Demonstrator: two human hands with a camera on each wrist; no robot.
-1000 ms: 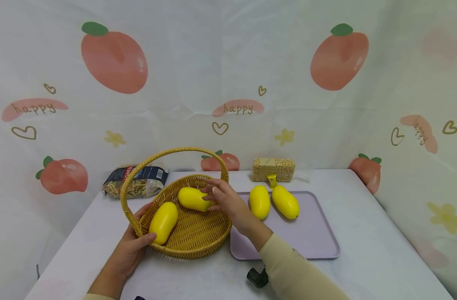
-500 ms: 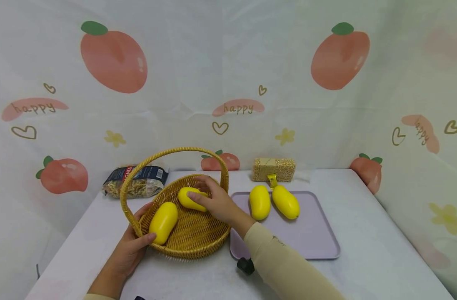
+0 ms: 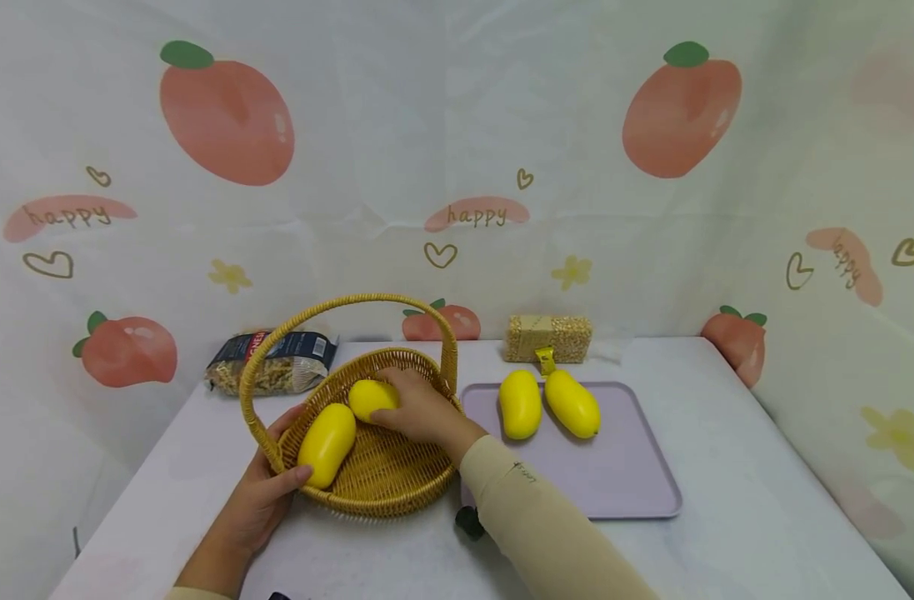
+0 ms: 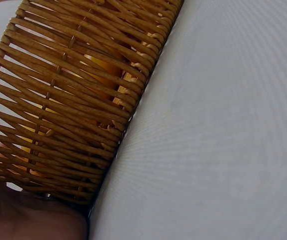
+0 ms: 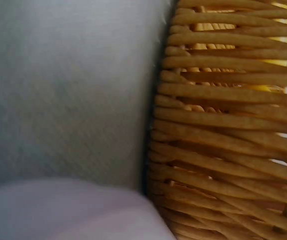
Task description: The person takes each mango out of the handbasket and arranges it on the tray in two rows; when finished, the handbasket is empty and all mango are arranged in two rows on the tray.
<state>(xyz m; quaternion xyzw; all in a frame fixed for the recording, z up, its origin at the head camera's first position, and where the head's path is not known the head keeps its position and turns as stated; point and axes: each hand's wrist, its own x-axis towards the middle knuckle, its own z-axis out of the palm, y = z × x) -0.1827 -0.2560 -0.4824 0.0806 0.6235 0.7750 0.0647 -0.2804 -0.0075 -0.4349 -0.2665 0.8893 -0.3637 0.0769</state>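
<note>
A wicker basket [image 3: 397, 500] with an arched handle stands on the table, also filling much of both wrist views. My left hand [image 3: 257, 496] grips its left side, thumb over the rim; in the left wrist view part of that hand [image 4: 33, 217] lies against the weave. Inside, one yellow mango-shaped fruit [image 3: 327, 446] lies at the left. My right hand [image 3: 419, 408] reaches in and grips a second yellow mango [image 3: 368, 400], thumb in front and fingers behind, hiding its right end. Two more mangoes, one left [image 3: 520, 405] and one right [image 3: 572, 405], lie on a lilac tray [image 3: 621, 492].
A pasta bag [image 3: 272, 362] lies behind the basket at the left. A block of packed grains [image 3: 548, 337] stands behind the tray, with a small yellow packet [image 3: 545, 362] before it. The patterned cloth backdrop [image 3: 367, 167] closes off the back of the table [image 3: 726, 467].
My right hand has moved left and deeper into the basket, closing round the second mango, which has shifted slightly left. The left hand and basket have stayed in place.
</note>
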